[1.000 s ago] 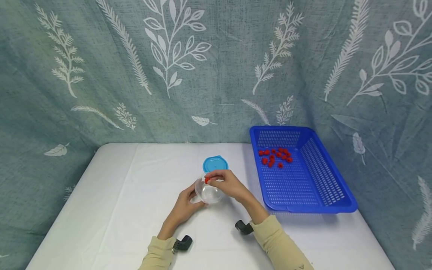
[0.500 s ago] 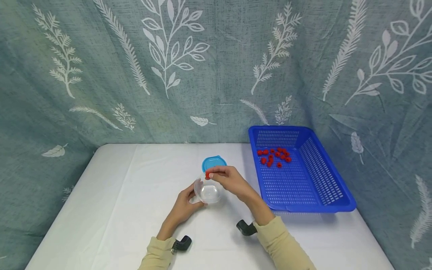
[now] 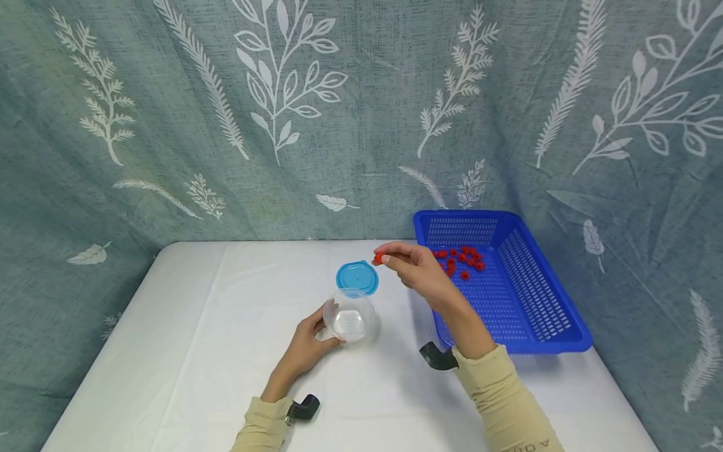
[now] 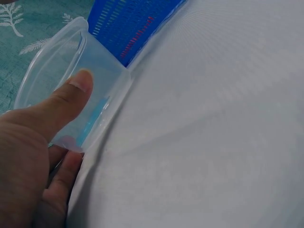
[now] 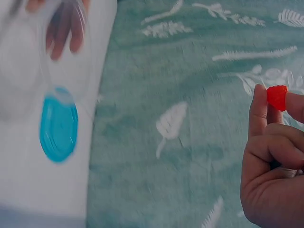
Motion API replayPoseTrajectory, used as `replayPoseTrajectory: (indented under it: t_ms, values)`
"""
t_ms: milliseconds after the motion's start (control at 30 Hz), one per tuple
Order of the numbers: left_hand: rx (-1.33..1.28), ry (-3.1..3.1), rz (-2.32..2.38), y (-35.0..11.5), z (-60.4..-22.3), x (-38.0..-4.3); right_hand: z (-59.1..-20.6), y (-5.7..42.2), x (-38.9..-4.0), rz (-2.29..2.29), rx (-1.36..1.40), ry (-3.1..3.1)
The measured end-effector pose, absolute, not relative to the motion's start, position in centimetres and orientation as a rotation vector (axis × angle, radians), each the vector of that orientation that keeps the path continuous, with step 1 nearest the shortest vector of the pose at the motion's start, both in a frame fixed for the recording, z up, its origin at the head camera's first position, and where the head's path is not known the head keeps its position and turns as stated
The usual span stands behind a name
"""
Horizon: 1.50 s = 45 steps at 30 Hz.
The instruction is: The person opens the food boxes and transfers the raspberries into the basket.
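Note:
My left hand (image 3: 307, 344) grips a clear plastic tub (image 3: 349, 319) by its side, thumb on the near side and fingers around the far side. The tub tilts, its mouth facing up and away, and I see nothing inside it. A red raspberry (image 5: 277, 98) is pinched between the thumb and fingertips of my right hand (image 3: 420, 276), which hangs in the air between the tub and the blue basket (image 3: 508, 346). Behind the tub a light-blue lid (image 3: 358, 275) lies flat on the table. Several more red raspberries (image 3: 465, 275) lie in the basket's far left part, partly hidden by my right hand.
A white cloth covers the table (image 3: 237, 295). The perforated basket takes up its right side. Behind hangs a green curtain (image 3: 361, 138) with white leaf prints. Each wrist bears a black camera mount (image 3: 305, 407).
My right hand has lifted away from over the tub, moving right and back toward the basket, the raspberry still pinched. My left hand and the tub stay nearly where they were.

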<state>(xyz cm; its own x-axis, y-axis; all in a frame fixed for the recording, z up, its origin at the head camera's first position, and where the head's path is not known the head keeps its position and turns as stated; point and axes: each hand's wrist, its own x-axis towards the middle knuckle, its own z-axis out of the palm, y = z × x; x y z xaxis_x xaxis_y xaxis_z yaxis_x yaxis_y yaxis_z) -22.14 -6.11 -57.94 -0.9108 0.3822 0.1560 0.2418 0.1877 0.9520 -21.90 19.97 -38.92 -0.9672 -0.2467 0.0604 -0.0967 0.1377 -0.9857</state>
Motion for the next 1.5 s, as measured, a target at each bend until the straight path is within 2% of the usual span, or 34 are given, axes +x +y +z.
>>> replayPoseTrajectory:
  t_ms: [200,433,733,1033,1500]
  values:
    - [0.602,2.306,1.843,-6.1,-58.0,-22.3,-37.9,23.3,-23.2,-1.975,-0.298,2.378]
    - [0.599,2.306,1.851,-6.2,-58.3,-22.4,-38.6,27.6,-25.5,-1.923,-0.191,2.51]
    - [0.588,2.335,1.834,-6.4,-58.2,-22.4,-41.7,32.6,-28.6,-1.763,-0.019,2.648]
    - [0.589,2.33,1.833,-6.4,-58.1,-22.2,-45.2,36.0,-30.0,-1.654,0.118,2.654]
    - [0.605,2.311,1.834,-6.2,-58.3,-22.2,-49.8,39.7,-30.4,-1.343,0.051,2.77]
